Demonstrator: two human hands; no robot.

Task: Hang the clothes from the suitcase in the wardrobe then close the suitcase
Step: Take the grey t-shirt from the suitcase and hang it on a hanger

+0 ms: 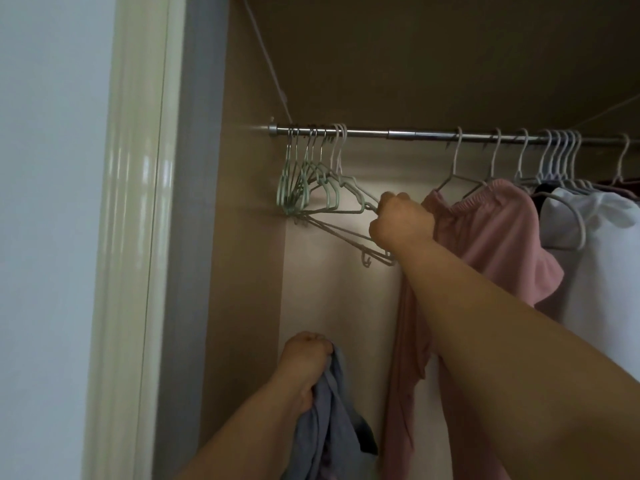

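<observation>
My right hand (401, 223) grips a thin wire hanger (346, 216) hooked on the shiny metal rod (381, 133); my left hand (306, 355) clutches soft, crumpled grey cloth (329, 427) low inside the wardrobe.

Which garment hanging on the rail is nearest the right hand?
The pink garment, just right of the right hand. The white garment hangs farther right along the rail, beyond the pink one.

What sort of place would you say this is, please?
Probably the inside of a built-in wardrobe at home: a metal rail spans it, empty hangers bunch at its left end, and a pink garment and white garment hang further right.
</observation>
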